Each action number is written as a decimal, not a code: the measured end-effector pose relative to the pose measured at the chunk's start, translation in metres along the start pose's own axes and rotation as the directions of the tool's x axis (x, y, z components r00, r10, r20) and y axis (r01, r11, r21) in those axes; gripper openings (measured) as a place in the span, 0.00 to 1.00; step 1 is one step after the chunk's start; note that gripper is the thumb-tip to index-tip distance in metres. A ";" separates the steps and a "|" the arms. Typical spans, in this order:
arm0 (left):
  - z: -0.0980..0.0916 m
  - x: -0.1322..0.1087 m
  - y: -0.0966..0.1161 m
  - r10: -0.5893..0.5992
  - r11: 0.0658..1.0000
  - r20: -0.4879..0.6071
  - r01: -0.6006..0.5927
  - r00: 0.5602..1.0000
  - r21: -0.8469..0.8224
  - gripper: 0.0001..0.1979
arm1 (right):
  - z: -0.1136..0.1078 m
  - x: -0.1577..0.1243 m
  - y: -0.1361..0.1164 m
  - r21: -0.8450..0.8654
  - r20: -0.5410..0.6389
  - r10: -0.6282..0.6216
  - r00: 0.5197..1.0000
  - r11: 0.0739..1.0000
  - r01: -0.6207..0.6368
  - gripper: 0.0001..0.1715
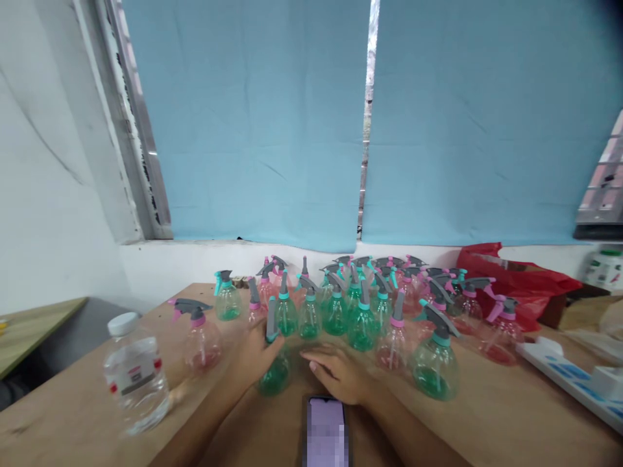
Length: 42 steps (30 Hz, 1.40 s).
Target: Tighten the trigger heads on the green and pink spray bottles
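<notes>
Green spray bottle gripped in the left hand at the front edge of a crowded cluster.

Head view: the left hand (pixel 253 357) is wrapped around the shoulder of the green spray bottle (pixel 275 376), which stands on the wooden table (pixel 487 421) just in front of the other spray bottles (pixel 363 311), its grey trigger head rising above the fingers. The right hand (pixel 337 375) lies palm down and flat on the table beside it, holding nothing, just behind a phone (pixel 326 431). A clear water bottle (pixel 136 379) stands well off to the left. Judged from this, a low grip on the body suits the job, since it leaves the trigger free. The bottle looks light and tippy, so it probably wants steadying. With neighbours packed close behind, any move is best made straight up or towards the person.
</notes>
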<state>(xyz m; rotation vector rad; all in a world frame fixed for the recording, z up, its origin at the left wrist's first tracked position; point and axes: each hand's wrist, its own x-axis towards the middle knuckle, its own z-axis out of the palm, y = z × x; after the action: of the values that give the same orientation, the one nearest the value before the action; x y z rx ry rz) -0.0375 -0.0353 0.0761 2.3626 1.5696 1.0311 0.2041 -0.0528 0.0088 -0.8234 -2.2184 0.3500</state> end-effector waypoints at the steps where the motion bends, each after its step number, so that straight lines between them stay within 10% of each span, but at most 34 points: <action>1: -0.007 -0.003 -0.006 -0.013 0.998 -0.006 0.013 1.000 0.061 0.12 | 0.001 0.000 0.001 0.008 -0.011 -0.001 1.000 1.000 0.001 0.23; 11: -0.060 -0.023 -0.076 -0.026 0.950 -0.132 0.066 0.991 0.304 0.21 | -0.002 -0.003 0.006 -0.027 -0.066 0.092 0.994 0.995 -0.094 0.23; 27: -0.083 -0.022 -0.044 -0.074 0.678 -0.104 0.126 0.992 0.724 0.25 | 0.000 -0.006 0.010 0.032 -0.155 0.078 0.985 0.997 -0.074 0.23; 36: -0.053 -0.021 0.007 0.052 0.952 0.046 -0.064 0.998 0.299 0.18 | -0.002 -0.005 0.006 -0.098 -0.110 0.080 0.991 0.991 -0.091 0.25; 42: -0.024 -0.008 0.004 -0.064 0.993 0.121 0.052 0.991 0.103 0.26 | 0.000 -0.006 0.008 -0.037 -0.100 0.075 0.992 0.996 -0.079 0.25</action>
<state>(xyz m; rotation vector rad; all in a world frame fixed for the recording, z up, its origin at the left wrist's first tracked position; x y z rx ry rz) -0.0507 -0.0504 0.0924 2.3780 1.6698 0.7956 0.2113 -0.0504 0.0019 -0.9300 -2.1128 0.2953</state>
